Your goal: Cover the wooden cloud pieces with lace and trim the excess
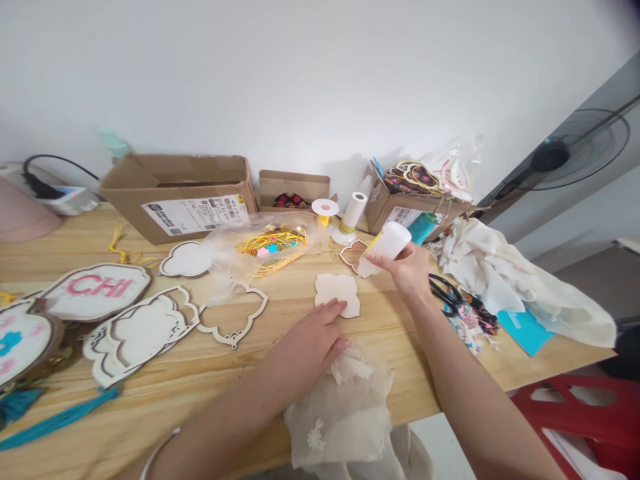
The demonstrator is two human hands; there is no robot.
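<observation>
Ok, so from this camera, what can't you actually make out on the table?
All in the head view:
Any writing on the white bottle: the right hand covers part of it.
Part of the wooden cutout: the left hand lies over its lower edge.
The shipping label on the cardboard box: print too small to read.
The round plaque: cut off by the left edge.

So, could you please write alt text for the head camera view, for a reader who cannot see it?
A person's left hand rests on a pale flower-shaped cut-out on a wooden table, while the right hand holds a white bottle. Sheer fabric lies below the hands, with wooden frames to the left and a cardboard box behind.
</observation>
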